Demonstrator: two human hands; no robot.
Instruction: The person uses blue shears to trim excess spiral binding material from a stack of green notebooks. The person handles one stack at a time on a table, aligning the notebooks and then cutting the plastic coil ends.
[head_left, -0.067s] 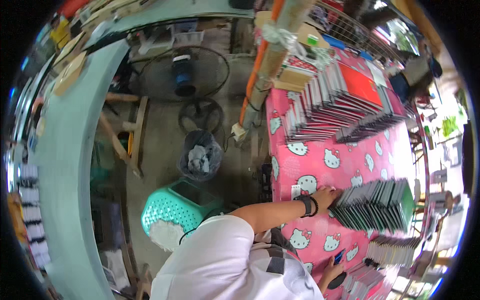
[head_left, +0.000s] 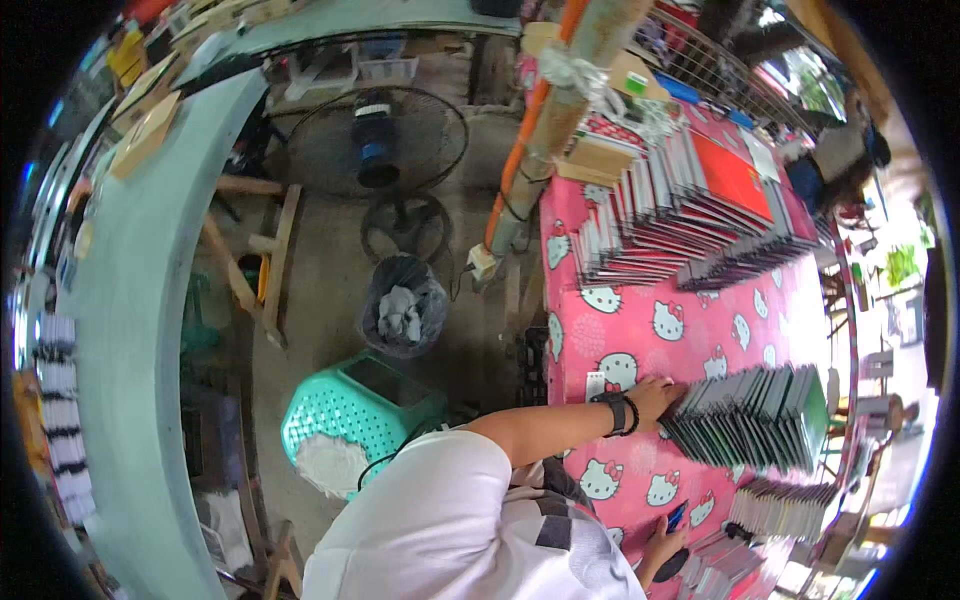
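Observation:
A fanned row of notebooks with green covers (head_left: 745,420) lies on the pink table at the right. My left hand (head_left: 655,402), with a dark watch and a beaded bracelet on its wrist, reaches to the left end of this row. Its fingers are stretched out and touch the notebook edges; the fingertips are partly hidden. Nearer to me, my right hand (head_left: 660,550) is closed around a small blue tool (head_left: 677,516), whose kind I cannot make out. A round black thing (head_left: 671,566) is beside that hand. The pink table cover (head_left: 640,440) has white cat faces printed on it.
Red-covered notebooks (head_left: 690,200) stand fanned at the far end of the table, by a leaning post (head_left: 535,150). More stacks (head_left: 785,508) lie at the near right. Left of me are a green plastic stool (head_left: 350,410), a lined bin (head_left: 402,340), a fan (head_left: 375,140) and a long pale-green table (head_left: 140,330).
The whole view has shifted slightly to the right. Both hands keep nearly the same places, the left at the green notebooks and the right around the blue tool.

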